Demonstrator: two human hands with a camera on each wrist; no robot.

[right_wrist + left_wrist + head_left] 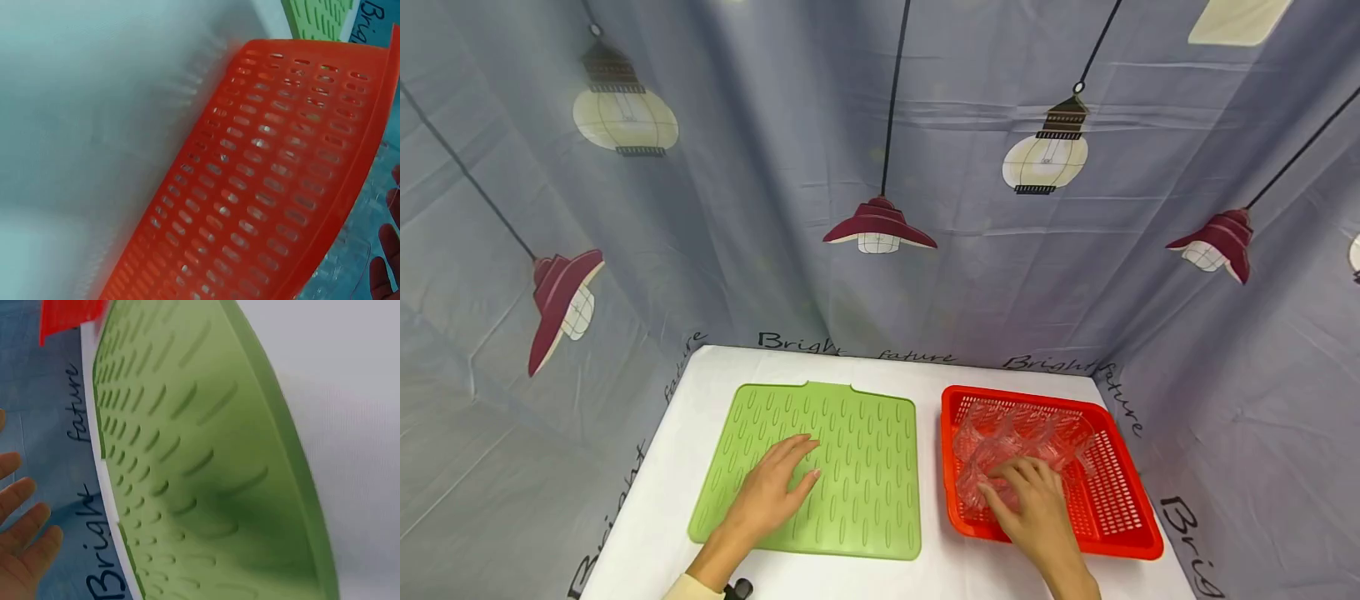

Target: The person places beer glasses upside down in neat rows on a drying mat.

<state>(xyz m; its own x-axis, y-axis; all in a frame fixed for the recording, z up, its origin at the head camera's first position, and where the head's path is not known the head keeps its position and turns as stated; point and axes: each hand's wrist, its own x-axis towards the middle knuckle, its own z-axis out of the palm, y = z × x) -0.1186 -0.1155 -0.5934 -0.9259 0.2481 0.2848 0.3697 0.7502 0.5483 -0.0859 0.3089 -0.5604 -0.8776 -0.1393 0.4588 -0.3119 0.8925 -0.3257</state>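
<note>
A red perforated plastic basket (1120, 492) stands on the right of the white table. Inside it several clear, shiny cups (992, 454) lie crowded together, seen also as transparent shapes (344, 256) beyond the basket wall in the right wrist view. My right hand (1033, 504) reaches over the basket's near edge, thumb and fingers spread apart at the nearest cups. To the left lies a green draining mat (857, 467) with raised ridges. Over its left half hovers my left hand (771, 492), fingers extended and holding nothing.
The white table (928, 533) shows between mat and basket. Grey-blue curtains (760, 275) printed with lamps hang close around the back and both sides. A small black object (742, 588) sits by the left wrist.
</note>
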